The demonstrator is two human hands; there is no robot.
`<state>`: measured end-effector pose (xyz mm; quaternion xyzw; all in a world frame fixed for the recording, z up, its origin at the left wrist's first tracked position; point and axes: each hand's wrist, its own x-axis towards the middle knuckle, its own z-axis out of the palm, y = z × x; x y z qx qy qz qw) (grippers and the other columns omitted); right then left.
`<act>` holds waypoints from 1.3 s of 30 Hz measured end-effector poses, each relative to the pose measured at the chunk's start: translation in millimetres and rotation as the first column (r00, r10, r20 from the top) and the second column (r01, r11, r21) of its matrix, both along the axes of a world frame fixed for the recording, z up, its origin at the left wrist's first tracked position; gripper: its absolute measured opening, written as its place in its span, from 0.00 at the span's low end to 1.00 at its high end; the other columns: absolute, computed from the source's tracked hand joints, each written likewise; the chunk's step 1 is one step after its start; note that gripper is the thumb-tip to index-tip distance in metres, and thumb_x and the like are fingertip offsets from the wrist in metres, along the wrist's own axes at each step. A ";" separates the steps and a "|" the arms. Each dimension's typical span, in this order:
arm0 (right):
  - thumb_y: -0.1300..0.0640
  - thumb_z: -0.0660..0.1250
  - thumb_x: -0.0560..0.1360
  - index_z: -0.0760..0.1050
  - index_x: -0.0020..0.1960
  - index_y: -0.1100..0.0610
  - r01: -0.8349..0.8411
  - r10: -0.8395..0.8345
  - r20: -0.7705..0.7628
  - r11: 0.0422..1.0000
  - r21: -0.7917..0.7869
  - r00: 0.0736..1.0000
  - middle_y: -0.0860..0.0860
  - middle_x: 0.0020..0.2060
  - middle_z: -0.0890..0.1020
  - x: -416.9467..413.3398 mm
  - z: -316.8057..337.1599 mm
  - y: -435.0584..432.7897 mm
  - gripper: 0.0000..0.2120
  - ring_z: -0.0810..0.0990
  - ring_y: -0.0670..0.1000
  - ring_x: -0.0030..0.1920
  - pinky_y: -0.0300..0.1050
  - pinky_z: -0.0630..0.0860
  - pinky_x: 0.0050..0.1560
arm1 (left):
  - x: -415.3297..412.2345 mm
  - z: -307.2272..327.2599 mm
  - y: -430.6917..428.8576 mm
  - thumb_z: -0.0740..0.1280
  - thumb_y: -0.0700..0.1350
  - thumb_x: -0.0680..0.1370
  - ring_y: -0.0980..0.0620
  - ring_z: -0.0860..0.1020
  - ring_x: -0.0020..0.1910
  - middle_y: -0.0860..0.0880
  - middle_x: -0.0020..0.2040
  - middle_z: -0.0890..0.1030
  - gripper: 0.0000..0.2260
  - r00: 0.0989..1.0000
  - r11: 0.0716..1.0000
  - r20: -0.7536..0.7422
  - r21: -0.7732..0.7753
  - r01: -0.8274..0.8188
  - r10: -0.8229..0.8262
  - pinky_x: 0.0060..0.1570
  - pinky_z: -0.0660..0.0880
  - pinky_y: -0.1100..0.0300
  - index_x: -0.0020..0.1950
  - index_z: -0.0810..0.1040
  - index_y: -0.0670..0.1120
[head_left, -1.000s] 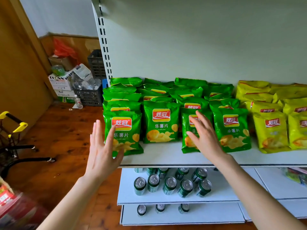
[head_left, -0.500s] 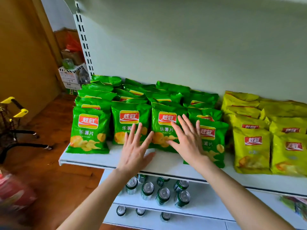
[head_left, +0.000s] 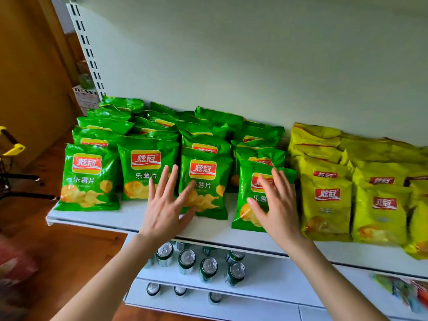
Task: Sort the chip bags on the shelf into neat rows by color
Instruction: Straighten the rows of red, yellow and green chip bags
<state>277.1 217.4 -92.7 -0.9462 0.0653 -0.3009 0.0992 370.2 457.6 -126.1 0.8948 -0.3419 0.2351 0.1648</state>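
The shelf [head_left: 213,230] is loaded on its left and middle with green chip bags [head_left: 148,163], stood in four files from front edge to back, and on its right with yellow chip bags [head_left: 328,200] in their own files. The left hand [head_left: 165,205] is held open, fingers straight and spread, against the third front green bag [head_left: 206,181], and the right hand [head_left: 276,205] is laid open on the fourth front green bag [head_left: 245,186], nearest the yellow group. Cans [head_left: 208,267] are stored below the shelf.
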 end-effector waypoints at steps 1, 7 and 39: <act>0.41 0.57 0.73 0.71 0.64 0.58 0.018 -0.019 -0.027 1.000 -0.017 0.999 0.63 0.67 0.69 -1.3 -6.0 -3.2 0.28 0.59 0.57 0.68 0.68 0.60 0.62 | -0.5 0.5 -5.8 0.55 0.60 0.77 0.37 0.56 0.73 0.36 0.73 0.61 0.24 1.000 1.000 0.002 0.015 0.016 -0.016 0.63 0.54 0.31 0.69 0.67 0.51; 0.37 0.48 0.77 0.65 0.65 0.55 0.014 -0.014 0.005 0.995 -0.094 1.000 0.62 0.65 0.72 28.6 -13.2 -7.8 0.27 0.62 0.57 0.67 0.68 0.55 0.62 | -2.8 0.7 -25.0 0.46 0.62 0.80 0.38 0.56 0.73 0.36 0.74 0.61 0.26 0.999 0.997 -0.027 0.065 0.031 -0.030 0.65 0.54 0.33 0.68 0.68 0.48; 0.48 0.53 0.81 0.52 0.75 0.55 0.180 -0.044 -0.203 0.671 0.719 0.978 0.55 0.74 0.60 109.7 55.1 -55.9 0.26 0.60 0.54 0.72 0.48 0.59 0.70 | -9.9 -11.0 -88.3 0.52 0.68 0.76 0.36 0.54 0.74 0.35 0.74 0.59 0.30 0.999 1.000 -0.039 0.012 0.010 -0.009 0.68 0.48 0.40 0.72 0.67 0.53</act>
